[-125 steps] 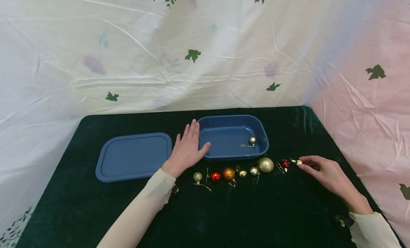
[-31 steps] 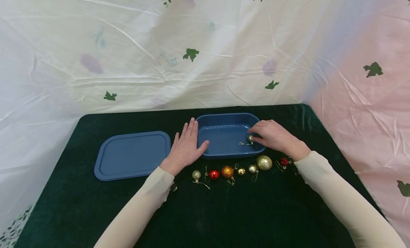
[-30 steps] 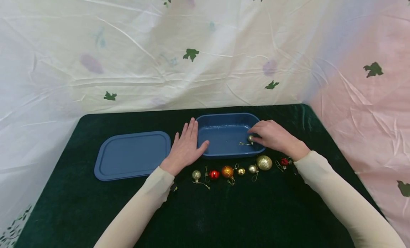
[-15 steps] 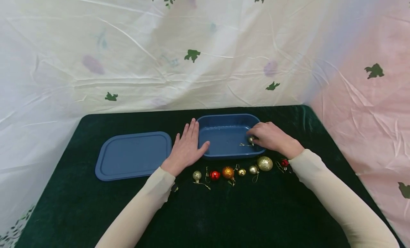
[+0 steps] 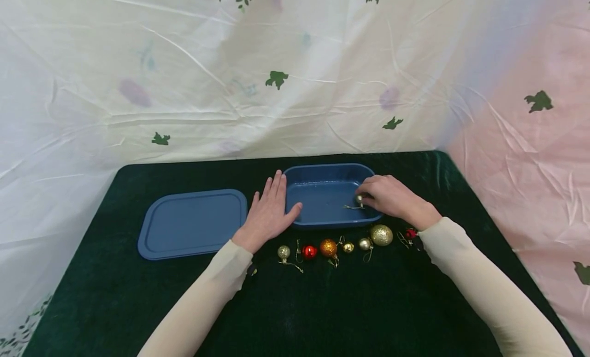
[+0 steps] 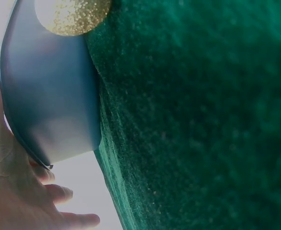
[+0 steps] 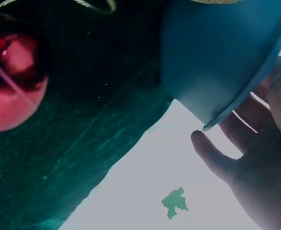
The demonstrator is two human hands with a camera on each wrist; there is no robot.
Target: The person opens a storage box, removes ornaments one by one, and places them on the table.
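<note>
My left hand lies flat with straight fingers against the left end of a blue rectangular box. In the left wrist view, that hand is at the box's rim. My right hand reaches over the box's right end, thumb and fingers curled at a small pale-gold Christmas bauble inside. The bauble's cord loop lies on the box floor. In the right wrist view, the fingertips of this hand are hidden behind the box wall, with one finger outside it.
A blue lid lies left of the box. In front sits a row of baubles, including a glittery gold one, an orange one and a red one. Another red bauble sits by the right sleeve.
Since the oldest frame, my right hand has moved from a small gold bauble at the right into the box. In the last second, it has shifted only slightly. The left hand stays put.
</note>
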